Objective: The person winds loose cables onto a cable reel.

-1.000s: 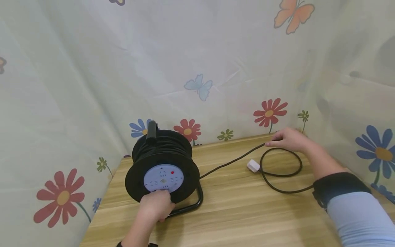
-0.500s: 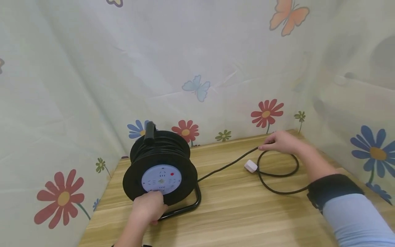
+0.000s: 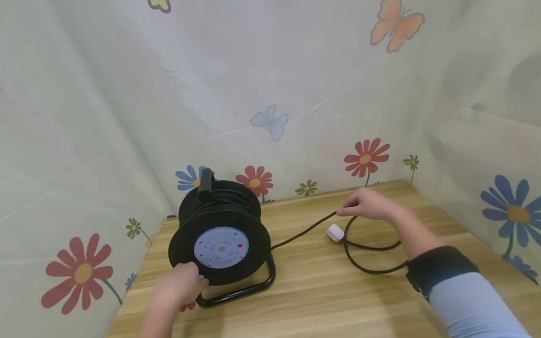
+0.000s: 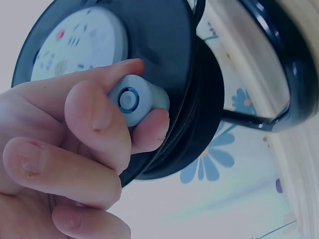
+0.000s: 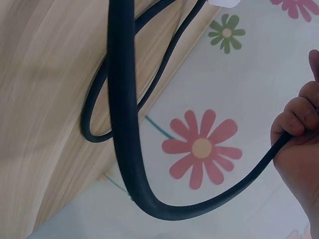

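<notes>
Cable reel (image 3: 220, 234) on the counter (image 3: 321, 300). The left grip (image 3: 177, 286) pinches the knob (image 4: 130, 102) at the reel's front; to the reel's right, the right grip (image 3: 367, 204) is clamped on its black cable (image 5: 122, 79), with the white plug (image 3: 335, 233) also on that side

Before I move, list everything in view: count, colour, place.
reel: one, black, left
handle: one, black, atop reel
stand: one, black, under reel
socket panel: one, pale blue, reel front
knob: one, pale blue, reel front
cable: one, black, wound, trailing right
plug: one, white, right of reel
table: one, tan, underneath
backdrop: count unclear, pale floral, behind
sleeve: one, light blue, lower right
wristband: one, black, sleeve end
left grip: one, pinching knob
right grip: one, holding cable
</notes>
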Demonstrator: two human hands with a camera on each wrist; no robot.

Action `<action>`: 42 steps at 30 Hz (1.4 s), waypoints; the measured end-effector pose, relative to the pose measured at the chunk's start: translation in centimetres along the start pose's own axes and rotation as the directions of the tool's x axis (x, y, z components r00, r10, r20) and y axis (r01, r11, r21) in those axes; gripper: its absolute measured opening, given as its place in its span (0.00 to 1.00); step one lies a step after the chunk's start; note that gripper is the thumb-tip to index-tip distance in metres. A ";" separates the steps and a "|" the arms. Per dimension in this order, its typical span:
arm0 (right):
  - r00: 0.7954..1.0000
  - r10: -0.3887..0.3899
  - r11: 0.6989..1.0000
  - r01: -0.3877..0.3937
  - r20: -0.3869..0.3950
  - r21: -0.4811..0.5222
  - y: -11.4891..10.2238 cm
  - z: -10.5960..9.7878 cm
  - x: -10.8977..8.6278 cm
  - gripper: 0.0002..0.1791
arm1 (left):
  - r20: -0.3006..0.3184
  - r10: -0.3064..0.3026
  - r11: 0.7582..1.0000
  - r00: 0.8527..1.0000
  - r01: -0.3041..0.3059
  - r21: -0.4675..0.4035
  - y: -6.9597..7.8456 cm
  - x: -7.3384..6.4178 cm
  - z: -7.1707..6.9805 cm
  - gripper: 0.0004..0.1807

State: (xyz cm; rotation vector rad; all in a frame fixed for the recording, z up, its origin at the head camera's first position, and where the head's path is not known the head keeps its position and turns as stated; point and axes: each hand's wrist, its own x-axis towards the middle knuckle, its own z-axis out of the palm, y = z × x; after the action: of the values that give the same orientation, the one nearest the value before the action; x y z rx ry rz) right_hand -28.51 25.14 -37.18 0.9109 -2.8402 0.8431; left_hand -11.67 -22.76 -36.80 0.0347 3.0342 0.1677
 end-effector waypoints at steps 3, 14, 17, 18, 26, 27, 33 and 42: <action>1.000 -0.008 1.000 0.008 0.012 0.022 -0.4 0.3 0.3 0.06 | 0.016 -0.007 1.000 1.000 0.007 -0.014 -0.5 -0.1 -0.6 0.20; 0.997 -0.080 0.996 0.080 0.018 0.030 -2.0 1.9 1.2 0.06 | 0.057 -0.068 0.995 0.996 0.072 -0.075 -1.3 -0.7 -2.9 0.18; 0.996 -0.089 0.996 0.089 0.002 0.030 -2.7 2.1 1.5 0.06 | 0.043 -0.067 0.993 0.997 0.071 -0.099 -1.6 -0.8 -3.4 0.18; 0.996 -0.090 0.995 0.090 -0.001 0.032 -2.9 2.2 1.6 0.06 | 0.035 -0.064 0.992 0.997 0.067 -0.103 -1.6 -0.9 -3.6 0.18; 0.992 -0.125 0.991 0.125 -0.007 0.051 -4.6 3.1 2.5 0.06 | 0.025 -0.121 0.981 0.992 0.124 -0.148 -1.5 -1.6 -5.1 0.19; 0.991 -0.135 0.990 0.135 -0.008 0.052 -4.7 3.2 2.6 0.06 | 0.020 -0.125 0.979 0.992 0.126 -0.160 -1.5 -1.7 -5.2 0.19; 0.981 -0.193 0.980 0.194 -0.014 0.047 -5.3 4.2 3.3 0.06 | -0.031 -0.114 0.974 0.993 0.106 -0.201 -2.0 -1.8 -5.7 0.24; 0.979 -0.203 0.978 0.202 0.002 0.059 -6.7 5.0 4.2 0.06 | -0.114 -0.082 0.980 0.990 0.059 -0.191 -2.3 -2.1 -6.1 0.27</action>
State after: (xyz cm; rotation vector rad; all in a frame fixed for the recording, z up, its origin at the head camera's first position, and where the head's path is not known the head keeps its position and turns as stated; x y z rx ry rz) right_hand -27.68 15.81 -37.31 1.1885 -2.6812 0.9030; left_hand -10.27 -25.78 -30.79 -0.1022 3.1186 0.4646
